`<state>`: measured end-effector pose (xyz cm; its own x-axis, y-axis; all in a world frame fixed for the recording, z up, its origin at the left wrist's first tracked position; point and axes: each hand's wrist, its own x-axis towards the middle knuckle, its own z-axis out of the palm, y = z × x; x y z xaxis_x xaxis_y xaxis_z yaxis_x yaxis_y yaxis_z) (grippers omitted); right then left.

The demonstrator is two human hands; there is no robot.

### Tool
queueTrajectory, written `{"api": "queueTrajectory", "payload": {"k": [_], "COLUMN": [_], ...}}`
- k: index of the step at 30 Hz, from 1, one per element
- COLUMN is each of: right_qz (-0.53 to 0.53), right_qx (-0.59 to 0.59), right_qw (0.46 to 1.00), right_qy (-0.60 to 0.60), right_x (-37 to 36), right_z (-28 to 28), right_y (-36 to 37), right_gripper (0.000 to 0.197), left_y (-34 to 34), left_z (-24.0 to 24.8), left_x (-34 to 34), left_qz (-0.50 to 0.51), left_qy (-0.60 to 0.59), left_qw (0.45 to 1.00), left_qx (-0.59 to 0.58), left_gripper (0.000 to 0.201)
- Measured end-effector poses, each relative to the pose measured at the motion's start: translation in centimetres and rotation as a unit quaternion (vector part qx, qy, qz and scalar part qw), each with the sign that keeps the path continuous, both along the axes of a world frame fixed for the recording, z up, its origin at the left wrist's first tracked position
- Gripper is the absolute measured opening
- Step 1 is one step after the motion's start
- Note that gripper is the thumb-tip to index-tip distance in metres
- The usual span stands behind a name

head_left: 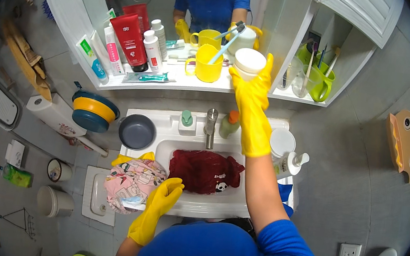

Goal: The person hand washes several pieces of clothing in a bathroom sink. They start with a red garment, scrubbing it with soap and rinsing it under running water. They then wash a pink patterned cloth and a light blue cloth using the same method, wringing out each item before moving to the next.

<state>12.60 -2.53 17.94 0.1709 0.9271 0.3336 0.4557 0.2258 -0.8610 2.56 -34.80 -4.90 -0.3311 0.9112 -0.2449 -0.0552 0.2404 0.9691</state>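
My right hand [252, 90], in a long yellow rubber glove, reaches up to the mirror shelf. Its fingers are wrapped around a white tub [249, 60] with a round white lid, just right of a yellow mug [208, 65] that holds a toothbrush [224, 47]. Down at the sink's front left, my left hand [165, 195] wears the matching glove; its fingers are loosely bent, with nothing seen in them. It is beside a heap of pink printed cloth [130, 183]. In the sink basin [200, 200] lies a dark red wet-looking garment [202, 171] with a panda print.
Tubes and bottles, including a red tube [127, 40], crowd the shelf's left. A faucet [210, 126], soap dispenser [188, 120], green bottle [229, 126], grey bowl [137, 132] and white pump bottle [289, 165] surround the basin. An open cabinet [353, 44] holds a green cup [323, 85].
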Motion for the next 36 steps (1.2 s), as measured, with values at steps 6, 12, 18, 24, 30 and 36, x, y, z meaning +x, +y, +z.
{"api": "queueTrajectory", "payload": {"k": [6,12,18,24,30,36], "right_qz": [0.351,0.453,0.507,0.466,0.384,0.369], "right_qx": [0.037,0.029,-0.144,-0.269,-0.039,0.014], "right_qw": [0.935,0.873,0.849,0.842,0.91,0.874], "right_qy": [-0.005,-0.181,0.019,0.028,-0.152,-0.315], "right_x": [5.9,8.6,8.1,7.1,9.6,13.0], "right_z": [-5.9,-10.0,-15.3,-19.4,-17.5,-20.7], "right_y": [-11.3,-16.9,-16.7,-17.1,-17.0,-13.6], "right_gripper": [0.102,0.082,0.071,0.062,0.07,0.087], "left_y": [1.8,8.4,8.9,8.2,7.6,2.7], "left_z": [7.4,13.7,12.3,10.9,6.1,-4.0], "left_x": [0.4,-0.6,0.7,1.2,-1.5,-0.8], "left_qz": [0.085,-0.151,-0.259,-0.244,0.071,0.058], "left_qy": [0.027,0.445,0.39,0.415,0.207,0.114], "left_qw": [0.972,0.841,0.86,0.859,0.974,0.992], "left_qx": [0.219,0.269,0.202,0.174,0.061,-0.009], "left_gripper": [0.049,0.079,0.075,0.074,0.051,0.057]}}
